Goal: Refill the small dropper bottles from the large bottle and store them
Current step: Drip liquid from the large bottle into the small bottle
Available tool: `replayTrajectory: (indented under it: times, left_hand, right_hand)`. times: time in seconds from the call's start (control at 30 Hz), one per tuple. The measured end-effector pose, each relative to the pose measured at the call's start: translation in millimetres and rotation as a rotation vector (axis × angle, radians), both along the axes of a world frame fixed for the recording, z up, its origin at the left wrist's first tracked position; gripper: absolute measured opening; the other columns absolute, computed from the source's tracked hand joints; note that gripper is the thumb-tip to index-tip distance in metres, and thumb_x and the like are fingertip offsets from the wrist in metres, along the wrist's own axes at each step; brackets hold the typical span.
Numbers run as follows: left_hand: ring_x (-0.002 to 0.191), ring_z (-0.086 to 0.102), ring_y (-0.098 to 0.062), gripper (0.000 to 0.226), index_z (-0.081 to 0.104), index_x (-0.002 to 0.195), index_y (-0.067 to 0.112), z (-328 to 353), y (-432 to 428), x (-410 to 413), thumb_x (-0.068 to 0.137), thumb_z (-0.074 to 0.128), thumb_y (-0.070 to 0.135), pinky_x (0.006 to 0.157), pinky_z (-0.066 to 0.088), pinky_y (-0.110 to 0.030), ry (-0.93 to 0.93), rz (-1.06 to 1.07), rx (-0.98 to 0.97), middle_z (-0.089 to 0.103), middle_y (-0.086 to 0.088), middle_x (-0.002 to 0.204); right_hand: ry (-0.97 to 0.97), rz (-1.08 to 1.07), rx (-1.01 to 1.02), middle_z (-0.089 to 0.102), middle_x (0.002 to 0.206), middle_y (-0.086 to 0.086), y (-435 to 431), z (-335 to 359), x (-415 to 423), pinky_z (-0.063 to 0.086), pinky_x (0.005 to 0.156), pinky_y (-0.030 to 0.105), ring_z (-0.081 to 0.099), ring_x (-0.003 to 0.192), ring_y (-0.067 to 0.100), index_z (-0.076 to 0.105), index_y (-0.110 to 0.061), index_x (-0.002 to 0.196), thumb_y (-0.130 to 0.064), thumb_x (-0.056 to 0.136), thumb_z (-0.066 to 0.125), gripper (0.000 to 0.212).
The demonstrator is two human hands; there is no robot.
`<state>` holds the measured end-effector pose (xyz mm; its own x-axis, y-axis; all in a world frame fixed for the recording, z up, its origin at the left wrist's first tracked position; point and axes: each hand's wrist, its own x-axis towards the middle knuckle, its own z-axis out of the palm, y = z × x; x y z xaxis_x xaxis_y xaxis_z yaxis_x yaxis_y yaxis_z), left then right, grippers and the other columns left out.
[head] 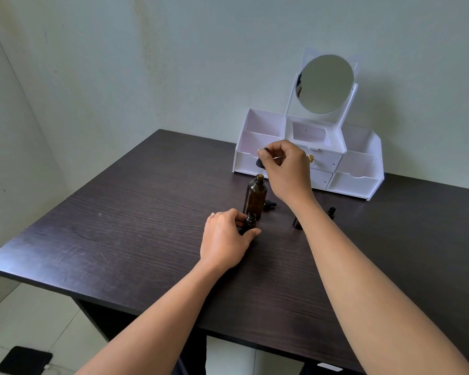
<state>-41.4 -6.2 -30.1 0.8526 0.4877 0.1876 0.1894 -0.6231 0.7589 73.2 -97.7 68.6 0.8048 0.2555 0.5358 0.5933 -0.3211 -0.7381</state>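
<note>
A large amber bottle [255, 194] stands open on the dark table [125, 226]. My right hand [286, 169] pinches a black dropper [261, 159] by its bulb, its glass tip just above the large bottle's mouth. My left hand [226, 239] grips a small open amber bottle [250, 221] standing right in front of the large one. Another small bottle [297, 222] and one with a dropper cap [331, 212] stand to the right, partly hidden by my right forearm. A loose black dropper cap [270, 204] lies behind the large bottle.
A white desktop organiser [358, 169] with open compartments, small drawers and a round mirror [324, 83] stands at the back of the table against the wall. A black object [25, 359] lies on the tiled floor at lower left.
</note>
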Motion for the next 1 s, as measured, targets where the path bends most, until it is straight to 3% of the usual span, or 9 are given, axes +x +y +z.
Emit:
replayTrajectory:
  times: [0.43, 1.0]
  left_hand:
    - [0.104, 0.057, -0.009, 0.041, 0.068, 0.110, 0.026, -1.0, 0.3, 0.8, 0.079, 0.078, 0.052, 0.101, 0.049, -0.042, -0.002, -0.006, -0.011, 0.068, 0.014, 0.099]
    - [0.103, 0.058, -0.008, 0.040, 0.068, 0.110, 0.025, 0.9, -0.7, -0.4, 0.080, 0.078, 0.050, 0.103, 0.048, -0.042, -0.007, -0.006, -0.004, 0.068, 0.012, 0.101]
  right_hand:
    - [-0.044, -0.008, -0.021, 0.067, 0.083, -0.006, -1.3, -3.9, 1.1, 0.051, 0.071, 0.020, 0.063, 0.079, 0.008, 0.067, -0.015, 0.088, -0.024, 0.093, 0.068, 0.010]
    - [-0.016, -0.004, -0.008, 0.067, 0.086, -0.005, -2.4, -6.6, 2.0, 0.056, 0.077, 0.028, 0.064, 0.084, 0.012, 0.067, -0.014, 0.092, -0.026, 0.093, 0.068, 0.012]
